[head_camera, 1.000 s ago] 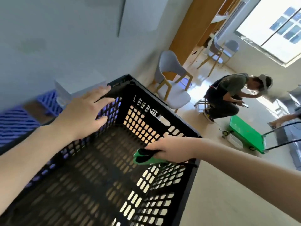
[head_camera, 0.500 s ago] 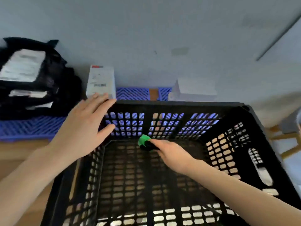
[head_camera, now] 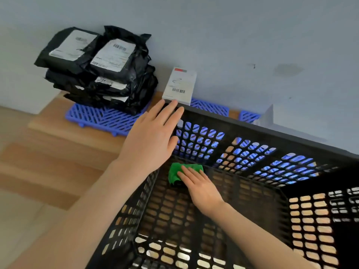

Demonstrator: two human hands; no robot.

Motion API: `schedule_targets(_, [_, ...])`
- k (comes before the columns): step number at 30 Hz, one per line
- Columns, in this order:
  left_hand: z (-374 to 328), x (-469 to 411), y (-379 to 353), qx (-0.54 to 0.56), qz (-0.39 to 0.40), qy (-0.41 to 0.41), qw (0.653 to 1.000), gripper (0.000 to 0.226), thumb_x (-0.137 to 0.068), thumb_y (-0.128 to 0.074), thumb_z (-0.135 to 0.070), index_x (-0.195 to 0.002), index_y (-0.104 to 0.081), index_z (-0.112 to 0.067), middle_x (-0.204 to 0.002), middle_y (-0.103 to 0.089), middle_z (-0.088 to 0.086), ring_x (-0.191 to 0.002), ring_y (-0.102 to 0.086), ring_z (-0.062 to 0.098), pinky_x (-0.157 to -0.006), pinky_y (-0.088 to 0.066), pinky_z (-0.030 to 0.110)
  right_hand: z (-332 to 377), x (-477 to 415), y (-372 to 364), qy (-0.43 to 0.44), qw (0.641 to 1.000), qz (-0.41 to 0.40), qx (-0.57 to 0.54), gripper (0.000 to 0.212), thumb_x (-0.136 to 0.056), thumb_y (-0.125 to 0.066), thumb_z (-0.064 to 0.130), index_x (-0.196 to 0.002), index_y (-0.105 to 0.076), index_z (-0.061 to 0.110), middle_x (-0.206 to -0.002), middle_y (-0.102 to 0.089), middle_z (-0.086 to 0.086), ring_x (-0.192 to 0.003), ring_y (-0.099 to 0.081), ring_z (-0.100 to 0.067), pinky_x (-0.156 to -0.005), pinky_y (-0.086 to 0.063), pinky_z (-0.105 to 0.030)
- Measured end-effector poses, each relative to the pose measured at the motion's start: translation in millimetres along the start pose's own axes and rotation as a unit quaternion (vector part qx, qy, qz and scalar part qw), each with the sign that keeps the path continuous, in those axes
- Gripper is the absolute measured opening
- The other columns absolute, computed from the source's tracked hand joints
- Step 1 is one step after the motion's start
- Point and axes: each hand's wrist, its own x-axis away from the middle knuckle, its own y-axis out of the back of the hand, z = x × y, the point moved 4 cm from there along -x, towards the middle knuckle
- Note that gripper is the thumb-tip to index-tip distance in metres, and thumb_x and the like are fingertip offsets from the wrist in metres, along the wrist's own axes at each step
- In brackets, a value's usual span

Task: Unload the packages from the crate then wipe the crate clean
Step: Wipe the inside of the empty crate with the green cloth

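Here the flat right hand (head_camera: 202, 189) presses the soft cloth (head_camera: 174, 171) into the crate's (head_camera: 291, 142) 11 o'clock corner. The left hand (head_camera: 149, 140), fingers straight, steadies the stiff rim (head_camera: 223, 121).

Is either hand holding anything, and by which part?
Nothing is gripped. The right hand presses the green cloth, at its right side, with flat fingers inside the black crate; the left hand rests open on the corner rim.

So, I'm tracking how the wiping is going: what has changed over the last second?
The right hand carried the green cloth from the right side of the crate to the floor's far left corner, and now presses it flat instead of gripping it bunched. The left hand stayed on the far left rim, and the packages stayed outside.
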Motion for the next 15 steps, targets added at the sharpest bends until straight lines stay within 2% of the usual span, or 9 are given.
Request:
schedule_targets(2, [0, 0, 0, -0.015, 0.005, 0.004, 1.0, 0.065, -0.092, -0.056, -0.029, -0.15, -0.033, -0.013, -0.159, -0.027, 0.005, -0.146, -0.026, 0.026, -0.109, -0.039, 0.047, 3, 1, -20, 0.01, 0.999, 0.038, 0.019, 0.069, -0.066, -0.08, 0.026, -0.131, -0.057, 0.024, -0.14, -0.053, -0.002, -0.123, -0.056, -0.022, -0.093, -0.051, -0.047])
schedule_targets(4, [0, 0, 0, -0.037, 0.012, 0.008, 0.999, 0.065, -0.092, -0.055, -0.029, -0.151, -0.031, -0.015, -0.16, -0.025, 0.004, -0.146, -0.024, 0.026, -0.11, -0.037, 0.049, 0, -2, -25, 0.016, 0.998, 0.039, 0.051, 0.073, -0.061, -0.083, 0.038, -0.129, -0.059, 0.025, -0.139, -0.053, -0.002, -0.124, -0.055, -0.022, -0.099, -0.045, -0.045])
schedule_targets(8, [-1, 1, 1, -0.07, 0.012, 0.036, 0.997, 0.065, -0.092, -0.05, -0.03, -0.153, -0.028, -0.021, -0.161, -0.023, 0.004, -0.147, -0.024, 0.026, -0.111, -0.035, 0.05, -10, -12, -33, 0.051, 0.997, -0.001, 0.063, 0.08, -0.072, -0.071, 0.051, -0.142, -0.043, 0.025, -0.153, -0.035, -0.005, -0.139, -0.035, -0.029, -0.112, -0.028, -0.05])
schedule_targets(10, [-2, -1, 2, -0.088, 0.008, 0.049, 0.995, 0.064, -0.092, -0.047, -0.031, -0.153, -0.027, -0.023, -0.161, -0.024, 0.003, -0.147, -0.023, 0.025, -0.113, -0.032, 0.049, -14, -18, -40, 0.07, 0.996, -0.007, 0.056, 0.079, -0.077, -0.067, 0.05, -0.146, -0.037, 0.024, -0.155, -0.03, -0.003, -0.142, -0.029, -0.029, -0.113, -0.026, -0.051])
schedule_targets(12, [-4, -3, 1, -0.092, 0.003, 0.06, 0.994, 0.062, -0.093, -0.046, -0.032, -0.152, -0.028, -0.023, -0.16, -0.025, 0.003, -0.147, -0.023, 0.024, -0.115, -0.029, 0.048, -20, -23, -45, 0.076, 0.996, -0.032, 0.039, 0.078, -0.078, -0.069, 0.043, -0.146, -0.038, 0.023, -0.154, -0.032, -0.002, -0.142, -0.029, -0.027, -0.114, -0.021, -0.05])
schedule_targets(15, [-6, -4, 1, -0.091, -0.002, 0.062, 0.994, 0.061, -0.094, -0.049, -0.031, -0.152, -0.031, -0.021, -0.159, -0.027, 0.004, -0.147, -0.025, 0.023, -0.115, -0.03, 0.048, -23, -34, -42, 0.038, 0.994, -0.1, -0.036, 0.075, -0.077, -0.074, 0.025, -0.144, -0.042, 0.018, -0.151, -0.038, -0.003, -0.14, -0.033, -0.025, -0.115, -0.023, -0.045])
